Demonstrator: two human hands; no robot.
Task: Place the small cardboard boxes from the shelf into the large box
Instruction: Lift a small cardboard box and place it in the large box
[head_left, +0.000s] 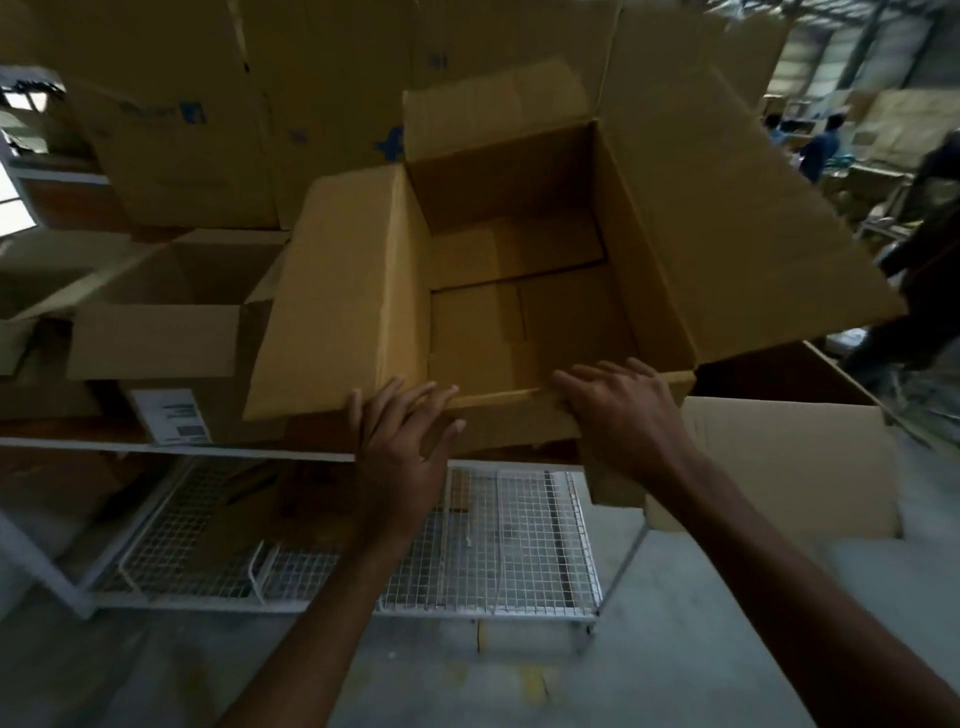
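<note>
I log these: wire mesh rack (519, 545), white, lowest level, lying over a grey concrete floor (675, 665). White label (171, 415) stuck to a carton's near face at left, print too blurred to read. Blue printed logo (193, 112) on upright cardboard behind. Two people in blue tops (821, 145) stand far right, well apart from the rack.
</note>
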